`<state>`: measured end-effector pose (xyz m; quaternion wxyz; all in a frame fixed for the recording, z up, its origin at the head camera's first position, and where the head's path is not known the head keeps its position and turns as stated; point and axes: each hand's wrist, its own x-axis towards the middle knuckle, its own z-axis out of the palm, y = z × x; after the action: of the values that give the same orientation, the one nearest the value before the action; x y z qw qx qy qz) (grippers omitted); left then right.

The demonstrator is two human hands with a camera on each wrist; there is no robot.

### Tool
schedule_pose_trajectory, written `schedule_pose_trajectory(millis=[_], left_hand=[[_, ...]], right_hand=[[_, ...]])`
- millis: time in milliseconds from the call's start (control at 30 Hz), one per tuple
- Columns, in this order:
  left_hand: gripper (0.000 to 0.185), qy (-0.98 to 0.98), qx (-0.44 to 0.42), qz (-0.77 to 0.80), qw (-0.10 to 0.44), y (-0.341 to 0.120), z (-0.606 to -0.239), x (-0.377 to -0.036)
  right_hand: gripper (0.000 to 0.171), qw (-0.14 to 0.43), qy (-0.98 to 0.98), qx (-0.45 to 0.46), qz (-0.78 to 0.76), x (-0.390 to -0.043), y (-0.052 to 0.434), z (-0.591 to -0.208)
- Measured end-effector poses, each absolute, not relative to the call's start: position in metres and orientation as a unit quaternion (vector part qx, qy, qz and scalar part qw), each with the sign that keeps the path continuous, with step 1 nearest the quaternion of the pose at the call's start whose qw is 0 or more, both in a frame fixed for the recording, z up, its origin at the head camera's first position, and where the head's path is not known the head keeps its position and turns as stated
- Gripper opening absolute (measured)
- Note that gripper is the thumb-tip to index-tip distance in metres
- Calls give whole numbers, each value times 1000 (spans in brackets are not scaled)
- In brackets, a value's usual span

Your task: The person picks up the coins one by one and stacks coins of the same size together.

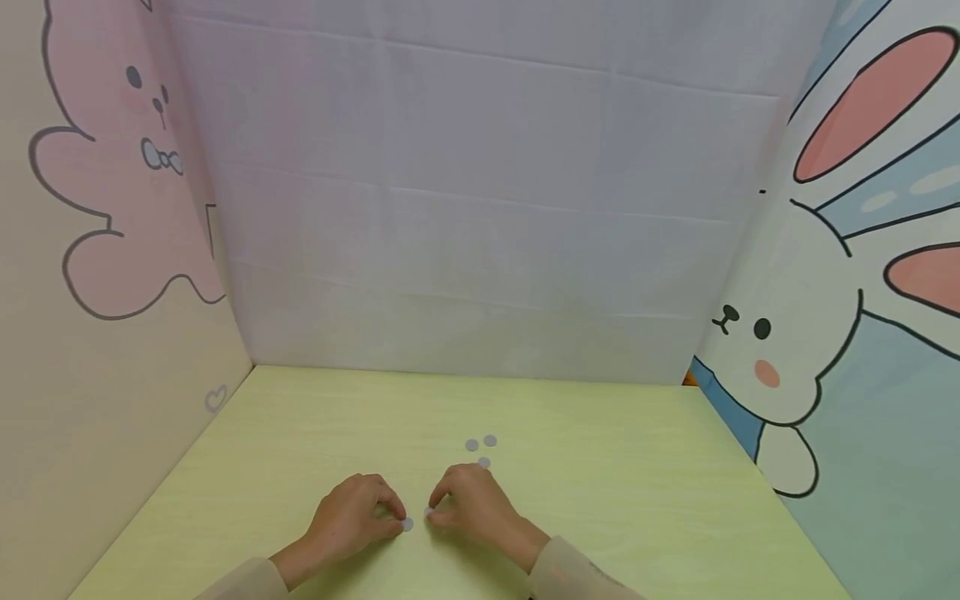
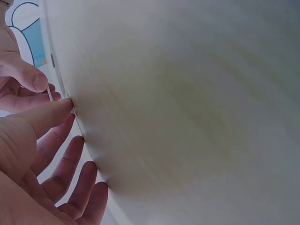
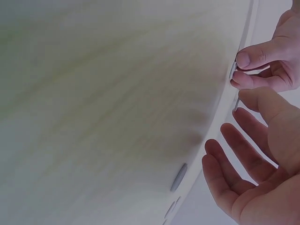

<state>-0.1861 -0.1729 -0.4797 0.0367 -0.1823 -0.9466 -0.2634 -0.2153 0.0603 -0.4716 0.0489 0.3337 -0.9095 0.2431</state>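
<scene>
While both hands (image 1: pixel 352 521) (image 1: pixel 472 504) pinch discs (image 1: pixel 407 524), three lie beyond.

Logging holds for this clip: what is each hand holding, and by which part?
Left hand pinches a small grey disc at its rim. Right hand pinches another disc, also at its edge.

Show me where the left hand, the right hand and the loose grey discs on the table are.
left hand (image 1: pixel 352 518), head view, back of the hand.
right hand (image 1: pixel 475 502), head view, back of the hand.
grey discs (image 1: pixel 472 445), head view, left disc's face.
</scene>
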Motion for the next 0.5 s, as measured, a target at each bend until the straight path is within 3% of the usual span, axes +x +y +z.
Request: schedule_pose_trajectory(millis=[500], left_hand=[[15, -947, -171, -271, 27, -173, -480, -188]], right_hand=[[5, 40, -913, 330, 236, -214, 49, -473]])
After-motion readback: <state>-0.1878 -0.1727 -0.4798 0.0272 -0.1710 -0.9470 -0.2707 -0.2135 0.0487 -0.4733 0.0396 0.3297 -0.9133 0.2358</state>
